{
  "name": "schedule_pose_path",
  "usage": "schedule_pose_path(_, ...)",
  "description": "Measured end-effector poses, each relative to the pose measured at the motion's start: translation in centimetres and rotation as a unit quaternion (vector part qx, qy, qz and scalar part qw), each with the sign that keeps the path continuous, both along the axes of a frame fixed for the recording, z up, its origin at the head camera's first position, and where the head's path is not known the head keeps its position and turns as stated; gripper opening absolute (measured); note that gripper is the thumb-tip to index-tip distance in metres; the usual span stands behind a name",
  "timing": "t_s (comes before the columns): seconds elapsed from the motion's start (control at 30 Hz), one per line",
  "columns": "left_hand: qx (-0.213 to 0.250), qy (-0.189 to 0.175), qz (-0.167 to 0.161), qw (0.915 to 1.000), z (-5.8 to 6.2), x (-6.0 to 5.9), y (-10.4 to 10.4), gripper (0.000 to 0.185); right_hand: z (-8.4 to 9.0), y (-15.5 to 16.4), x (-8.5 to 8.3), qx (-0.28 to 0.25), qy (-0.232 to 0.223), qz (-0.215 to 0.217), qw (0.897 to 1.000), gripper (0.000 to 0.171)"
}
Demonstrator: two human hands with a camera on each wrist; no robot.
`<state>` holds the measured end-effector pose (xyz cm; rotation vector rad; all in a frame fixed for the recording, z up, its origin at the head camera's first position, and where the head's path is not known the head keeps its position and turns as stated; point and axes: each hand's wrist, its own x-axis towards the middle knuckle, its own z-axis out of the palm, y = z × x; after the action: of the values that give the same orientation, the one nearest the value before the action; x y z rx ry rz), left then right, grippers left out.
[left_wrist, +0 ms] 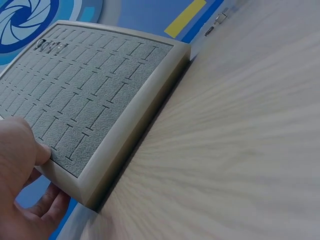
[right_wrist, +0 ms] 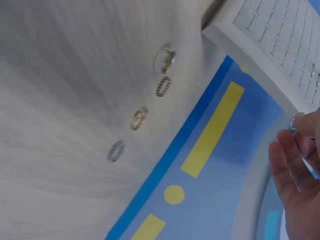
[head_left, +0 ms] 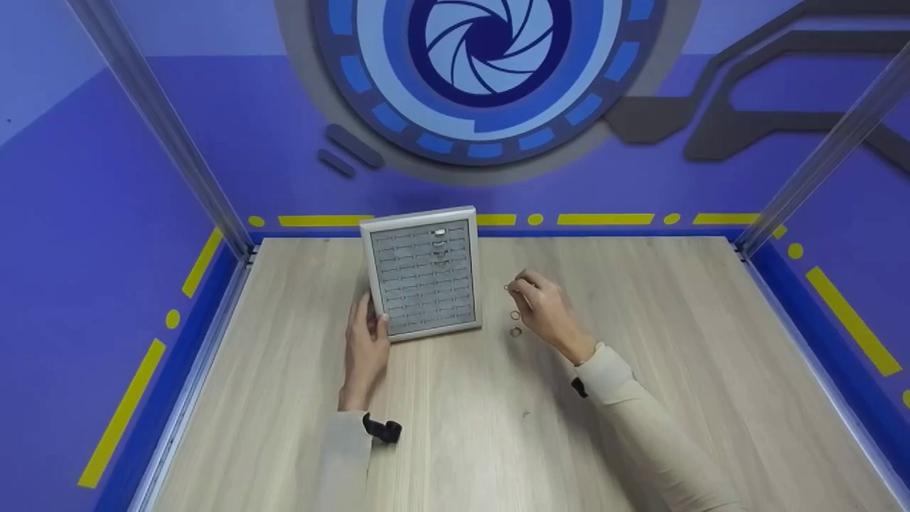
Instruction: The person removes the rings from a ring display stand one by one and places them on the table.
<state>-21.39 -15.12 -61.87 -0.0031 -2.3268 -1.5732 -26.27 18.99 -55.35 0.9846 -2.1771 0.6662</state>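
Note:
A ring display tray [head_left: 424,299] with a pale frame and grey slotted padding leans upright on the table. Several rings [head_left: 440,243] sit in one column near its top. At the tray's lower left corner, my left hand [head_left: 367,353] grips the frame [left_wrist: 135,115], thumb on the front and fingers behind. My right hand [head_left: 549,313] is to the right of the tray, raised over the table, pinching a small silvery ring [right_wrist: 293,122] between thumb and fingertips. Several loose rings [right_wrist: 139,119] lie in a line on the table; in the head view, two rings [head_left: 515,332] show beside my right hand.
The wooden tabletop [head_left: 284,398] meets a blue back wall [head_left: 604,185] with yellow stripes, just behind the tray. Metal posts [head_left: 170,128] stand at the back corners, and blue side panels [head_left: 64,284] border the table.

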Motion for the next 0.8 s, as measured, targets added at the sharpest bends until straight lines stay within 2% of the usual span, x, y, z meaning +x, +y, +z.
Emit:
schedule_pose_path(0.37, 0.011, 0.001, -0.002, 0.9999, -0.1, 0.0, -0.1, 0.059, -1.4, 1.5, 1.0, 0.033, -0.035, -0.023, 0.999, 0.012)
schedule_pose_path(0.6, 0.012, 0.015, -0.003, 0.9998, -0.3, -0.1, -0.2, 0.06, -2.5, 2.7, 1.5, 0.04, -0.064, -0.036, 0.997, 0.008)
schedule_pose_path(0.8, 0.007, 0.009, -0.002, 0.9999, -0.2, 0.0, -0.1, 0.06, -3.5, 3.6, 2.0, 0.052, -0.079, -0.046, 0.995, 0.009)
